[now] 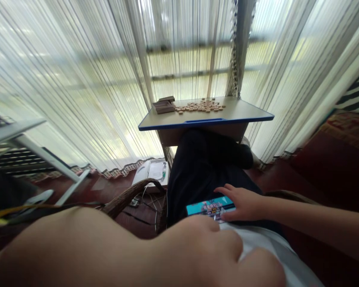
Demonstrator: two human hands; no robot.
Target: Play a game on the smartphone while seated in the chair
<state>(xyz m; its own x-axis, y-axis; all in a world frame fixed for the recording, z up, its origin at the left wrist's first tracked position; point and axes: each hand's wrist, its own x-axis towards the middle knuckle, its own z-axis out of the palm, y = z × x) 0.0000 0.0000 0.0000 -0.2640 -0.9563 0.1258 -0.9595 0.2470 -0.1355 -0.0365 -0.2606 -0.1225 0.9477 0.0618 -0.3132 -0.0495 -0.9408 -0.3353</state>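
A smartphone (197, 208) with a bright turquoise screen lies sideways above my lap. My right hand (245, 203) is at its right end, thumb over the screen and fingers at the far edge. Large and blurred in the foreground is my left hand (227, 247), close to the camera with its fingers curled in. The inside of that hand is hidden, so anything it holds does not show. My left hand covers part of the phone's near side from view.
A small table (245, 109) with a blue edge stands over my legs, bearing scattered round wooden pieces (202, 106) and a dark wooden box (164, 107). Left of my legs are a curved wooden armrest (122, 195), an open white box (151, 170) and cables. Sheer curtains (77, 79) hang beyond.
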